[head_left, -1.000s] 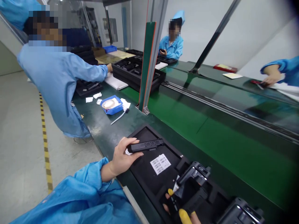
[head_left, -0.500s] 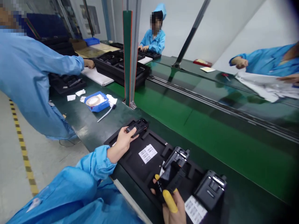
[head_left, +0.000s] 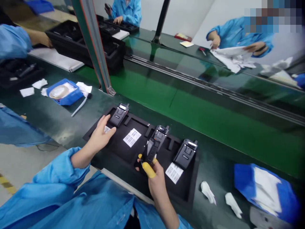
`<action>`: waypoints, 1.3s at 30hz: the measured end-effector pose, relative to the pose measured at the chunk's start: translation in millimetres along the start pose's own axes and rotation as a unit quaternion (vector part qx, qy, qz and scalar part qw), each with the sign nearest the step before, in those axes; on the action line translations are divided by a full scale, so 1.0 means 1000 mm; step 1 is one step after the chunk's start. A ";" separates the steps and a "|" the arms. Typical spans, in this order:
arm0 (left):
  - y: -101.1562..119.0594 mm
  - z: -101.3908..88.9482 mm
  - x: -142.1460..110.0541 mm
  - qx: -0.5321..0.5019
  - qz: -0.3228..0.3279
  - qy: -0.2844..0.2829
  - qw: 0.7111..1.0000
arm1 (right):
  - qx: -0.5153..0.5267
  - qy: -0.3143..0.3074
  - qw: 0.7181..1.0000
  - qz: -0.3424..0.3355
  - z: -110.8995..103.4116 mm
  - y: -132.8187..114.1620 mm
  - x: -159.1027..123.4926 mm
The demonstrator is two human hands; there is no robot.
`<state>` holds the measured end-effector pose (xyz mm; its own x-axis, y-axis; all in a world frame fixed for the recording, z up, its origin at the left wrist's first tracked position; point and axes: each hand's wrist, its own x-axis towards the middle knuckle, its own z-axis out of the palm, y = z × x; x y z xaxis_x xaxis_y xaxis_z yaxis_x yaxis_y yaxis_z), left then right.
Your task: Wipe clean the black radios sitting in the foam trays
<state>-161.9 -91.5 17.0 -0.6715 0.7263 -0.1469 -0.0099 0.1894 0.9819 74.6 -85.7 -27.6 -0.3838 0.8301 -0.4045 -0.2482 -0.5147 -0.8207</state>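
Note:
A black foam tray (head_left: 116, 144) lies on the bench in front of me. Three black handheld radios with short antenna stubs rest in it: a left radio (head_left: 119, 115), a middle radio (head_left: 160, 135) and a right radio (head_left: 186, 154). Beside the left radio, my left hand (head_left: 101, 135) is open with its fingers spread. My right hand (head_left: 152, 171), with yellow finger cots, is closed around a black handheld device (head_left: 153, 151) over the tray, partly covering the middle radio. White label sheets (head_left: 132, 137) with printed codes lie in the tray.
A green conveyor belt (head_left: 190, 114) runs beyond the bench, with a metal post (head_left: 97, 47) at its edge. Blue bins stand left (head_left: 65, 92) and right (head_left: 269, 194). Crumpled white papers (head_left: 208, 191) lie near the right one. Co-workers in blue are at the left and far side.
My left hand has let go of the left radio, which now lies in the tray, and its fingers have opened. The view has turned right. My right hand still holds its device.

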 end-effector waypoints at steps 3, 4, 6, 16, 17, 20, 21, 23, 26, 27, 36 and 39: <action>0.007 0.014 -0.023 0.050 0.035 -0.155 0.986 | -0.012 -0.023 1.000 0.002 0.006 -0.004 0.000; 0.009 0.023 -0.030 0.024 -0.002 -0.218 0.976 | -0.014 -0.033 0.999 0.005 0.007 -0.005 -0.002; 0.013 0.043 -0.044 -0.031 -0.086 -0.317 0.944 | -0.018 -0.063 0.998 0.017 0.009 -0.007 -0.006; 0.027 0.081 -0.061 -0.120 -0.077 -0.369 0.918 | 0.024 -0.140 0.988 0.065 0.007 -0.034 -0.024; 0.027 0.081 -0.062 -0.114 -0.066 -0.375 0.917 | 0.027 -0.133 0.989 0.067 0.007 -0.036 -0.024; 0.027 0.081 -0.062 -0.088 -0.035 -0.393 0.915 | 0.021 -0.102 0.993 0.064 0.006 -0.040 -0.024; 0.026 0.081 -0.063 -0.074 -0.031 -0.399 0.913 | 0.015 -0.093 0.994 0.060 0.006 -0.040 -0.024; 0.027 0.081 -0.064 -0.047 -0.029 -0.405 0.913 | 0.000 -0.079 0.996 0.052 0.004 -0.040 -0.025; 0.029 0.082 -0.065 -0.021 -0.006 -0.405 0.914 | -0.013 -0.061 0.997 0.044 0.001 -0.037 -0.026; 0.030 0.082 -0.065 -0.016 0.006 -0.404 0.915 | -0.014 -0.053 0.998 0.041 0.000 -0.035 -0.027; 0.039 0.081 -0.071 -0.030 -0.015 -0.463 0.886 | -0.007 0.049 0.999 0.009 -0.005 -0.024 -0.041; 0.040 0.080 -0.071 -0.047 -0.010 -0.463 0.885 | -0.002 0.038 0.999 0.017 -0.001 -0.022 -0.043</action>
<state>-55.2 -83.0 57.2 0.2232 0.9620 -0.1572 -0.1050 0.1841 0.9773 97.6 -109.3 7.6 -0.3226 0.8258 -0.4625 -0.2331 -0.5429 -0.8068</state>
